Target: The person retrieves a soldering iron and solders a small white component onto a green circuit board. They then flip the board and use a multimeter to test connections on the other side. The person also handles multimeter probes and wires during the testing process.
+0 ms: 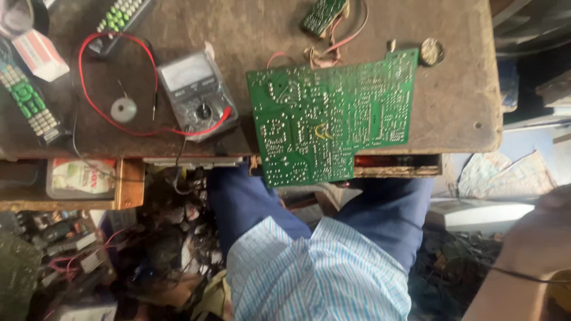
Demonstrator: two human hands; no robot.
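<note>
At frame centre in the head view, a large green circuit board (330, 116) lay solder side up on the worn brown workbench (458, 101), its lower left corner overhanging the near edge above blue trousers and a striped shirt. Left of it sat an analog multimeter (196, 94) looped by a red lead (89, 89), with remote controls (27, 101) at far left and a smaller green board (322, 14) at top; neither hand was in frame, so their grip could not be told.
</note>
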